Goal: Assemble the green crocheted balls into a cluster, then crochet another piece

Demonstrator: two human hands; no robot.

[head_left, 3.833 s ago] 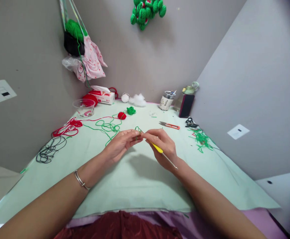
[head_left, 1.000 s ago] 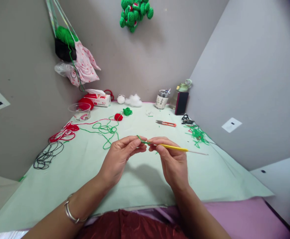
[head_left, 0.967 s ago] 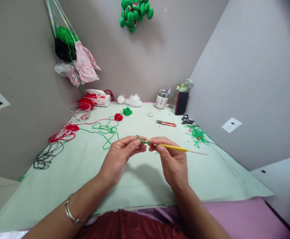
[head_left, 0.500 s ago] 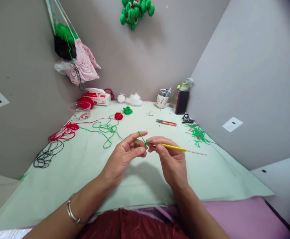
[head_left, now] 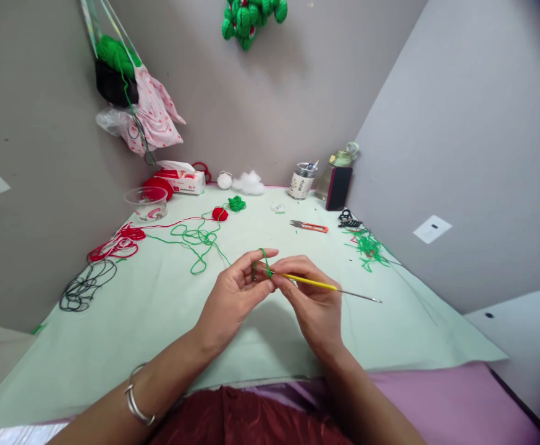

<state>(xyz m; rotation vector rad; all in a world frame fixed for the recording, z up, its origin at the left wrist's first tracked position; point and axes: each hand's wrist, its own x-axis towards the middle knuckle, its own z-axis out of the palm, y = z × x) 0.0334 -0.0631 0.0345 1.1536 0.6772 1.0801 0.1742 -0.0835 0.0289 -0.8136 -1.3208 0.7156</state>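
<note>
My right hand (head_left: 315,303) grips a crochet hook (head_left: 311,282) with a yellow handle and a metal shaft at each end. The hook's far end points left into a small piece of green crochet (head_left: 269,272), partly hidden by my fingers. Thumb and fingers of my left hand (head_left: 233,293) pinch that piece, and green yarn loops over the raised index finger. From there the green yarn (head_left: 198,238) trails back in loose loops on the table. Both hands meet above the cloth, fingertips nearly touching.
Orange-handled thread snips (head_left: 309,226) lie beyond my hands. Green scraps (head_left: 367,250) and a phone (head_left: 339,188) are at right. Red yarn (head_left: 117,241), dark yarn (head_left: 87,284) and a plastic tub (head_left: 147,204) sit at left. A tissue box (head_left: 184,179) stands at the back.
My right hand has shifted slightly left and tilted the crochet hook, pushing its tip further through the green loop. The left index finger is a little lower. The view has shifted slightly.
</note>
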